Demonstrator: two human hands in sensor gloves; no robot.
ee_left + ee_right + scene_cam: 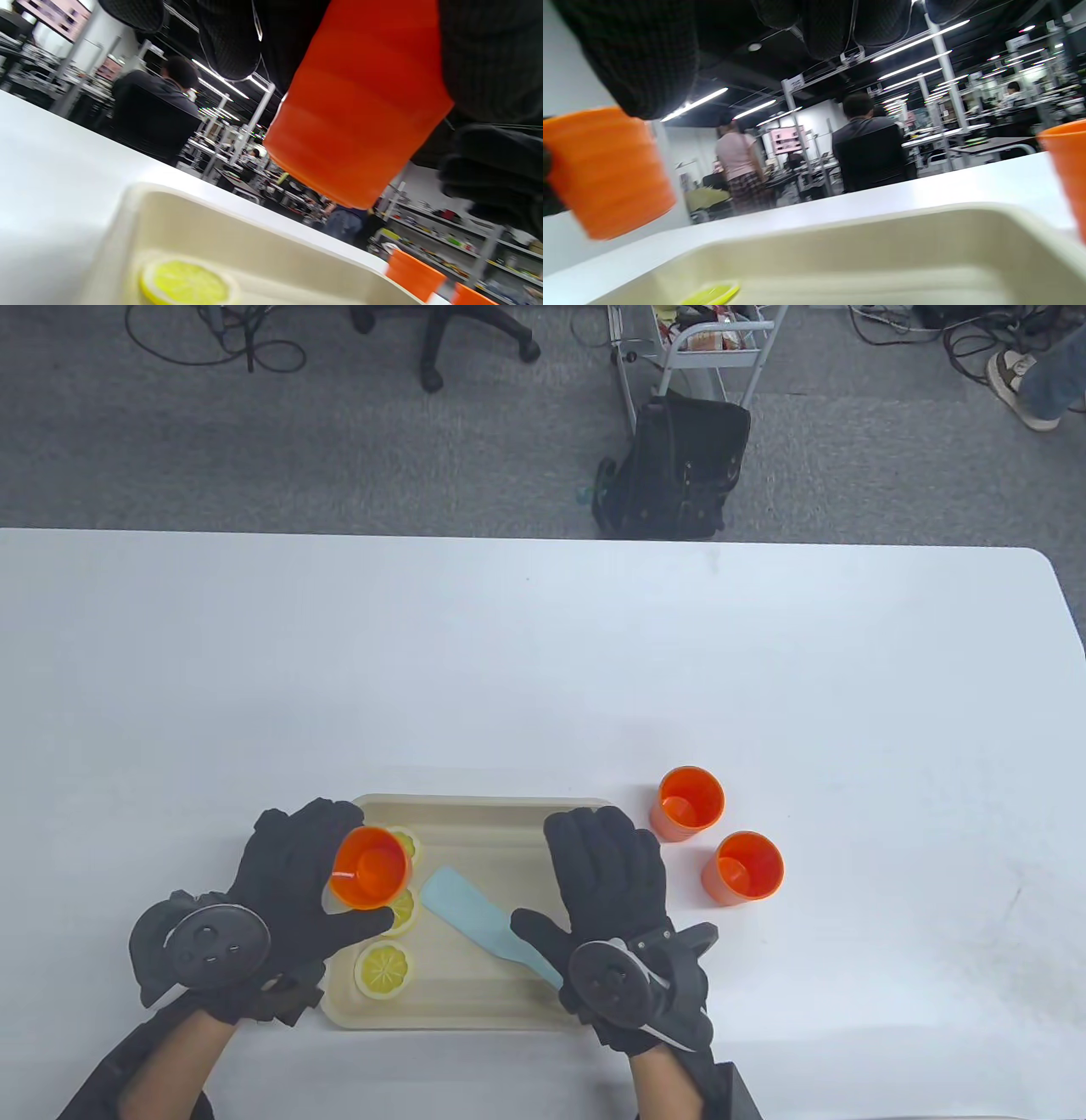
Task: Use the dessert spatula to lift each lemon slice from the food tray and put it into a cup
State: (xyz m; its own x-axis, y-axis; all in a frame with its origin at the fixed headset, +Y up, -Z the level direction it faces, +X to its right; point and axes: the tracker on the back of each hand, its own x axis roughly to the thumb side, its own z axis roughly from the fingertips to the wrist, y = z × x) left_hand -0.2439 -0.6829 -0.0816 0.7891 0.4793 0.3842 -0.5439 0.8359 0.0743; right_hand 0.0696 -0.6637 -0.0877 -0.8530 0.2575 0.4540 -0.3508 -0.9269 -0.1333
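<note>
The left hand [288, 882] gripped an orange cup [367, 868] above the food tray [475, 806]; the right hand [607, 874], fingers relaxed, hovered beside the spatula [475, 918], whose handle slanted toward it.

A black bag [674, 470] leans against a metal cart [708, 343] (beyond the table [543, 661]).

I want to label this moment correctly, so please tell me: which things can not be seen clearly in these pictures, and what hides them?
- Spatula handle: table view, covered by the right hand; the grip cannot be judged.
- Two lemon slices: table view, partly under the held cup and left hand.
- Held cup's inside: its bottom shows in the table view, no slice visible; the wrist views show only its outside.
- Tray contents: right wrist view, blurred.
</note>
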